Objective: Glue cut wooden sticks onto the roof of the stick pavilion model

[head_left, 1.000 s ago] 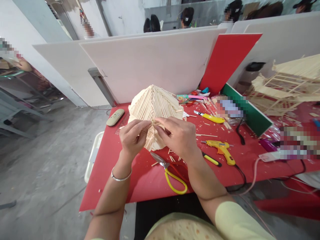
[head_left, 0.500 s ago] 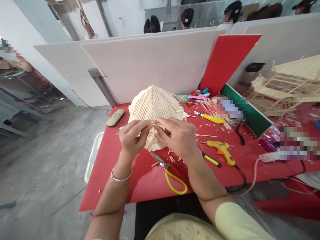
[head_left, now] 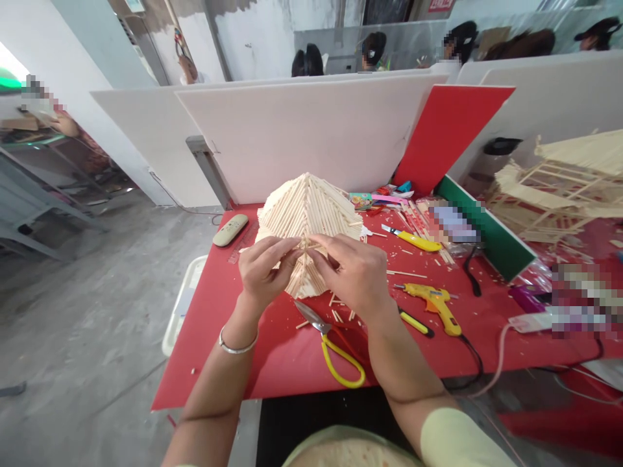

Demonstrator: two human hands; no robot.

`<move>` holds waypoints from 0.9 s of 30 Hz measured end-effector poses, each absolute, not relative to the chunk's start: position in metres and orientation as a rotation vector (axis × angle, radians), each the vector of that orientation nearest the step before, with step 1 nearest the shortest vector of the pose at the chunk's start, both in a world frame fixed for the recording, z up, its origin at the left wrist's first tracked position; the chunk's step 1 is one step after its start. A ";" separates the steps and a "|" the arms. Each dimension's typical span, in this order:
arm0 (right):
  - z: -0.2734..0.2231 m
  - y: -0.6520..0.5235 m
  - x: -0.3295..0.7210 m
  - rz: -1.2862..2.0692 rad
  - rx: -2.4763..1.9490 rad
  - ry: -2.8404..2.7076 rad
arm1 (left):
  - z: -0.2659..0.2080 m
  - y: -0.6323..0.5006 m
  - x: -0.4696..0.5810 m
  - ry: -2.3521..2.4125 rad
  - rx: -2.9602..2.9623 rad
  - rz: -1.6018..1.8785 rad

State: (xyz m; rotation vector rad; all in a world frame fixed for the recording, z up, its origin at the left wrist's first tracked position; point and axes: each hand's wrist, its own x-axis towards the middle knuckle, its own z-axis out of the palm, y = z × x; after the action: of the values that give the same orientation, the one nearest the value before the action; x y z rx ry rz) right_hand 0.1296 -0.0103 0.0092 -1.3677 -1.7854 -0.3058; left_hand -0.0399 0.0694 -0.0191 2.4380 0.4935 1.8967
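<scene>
A model roof of pale wooden sticks [head_left: 311, 204] stands on the red tabletop [head_left: 277, 363], its ridges meeting at a peak. Over its near side, my left hand [head_left: 267, 266] and my right hand [head_left: 353, 269] face each other with thumbs and forefingers pinched. Between the fingertips is a small pale stick piece, mostly hidden, at the near ridge. Scissors [head_left: 343, 363] with yellow and red handles lie just below the model, partly under my right forearm.
Right of the model lie a yellow glue gun [head_left: 435, 301], a yellow utility knife [head_left: 418, 241] and a yellow-black cutter [head_left: 416, 322]. A beige remote-like device [head_left: 231, 230] lies left. White boards [head_left: 311, 136] stand behind; another stick model [head_left: 549, 188] is far right.
The view has shifted slightly, so the whole scene sits a little lower and to the right. Both hands keep their pinch at the model's near ridge.
</scene>
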 end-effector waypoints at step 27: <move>0.005 -0.003 0.123 -0.385 -1.283 -1.754 | -0.015 0.068 -0.043 0.439 2.417 1.864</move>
State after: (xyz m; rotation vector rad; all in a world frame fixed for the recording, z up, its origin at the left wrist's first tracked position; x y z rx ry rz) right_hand 0.1227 -0.0029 0.0050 -1.2825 -1.7536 -0.3852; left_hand -0.0430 0.0678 -0.0150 2.4173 0.4390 1.8643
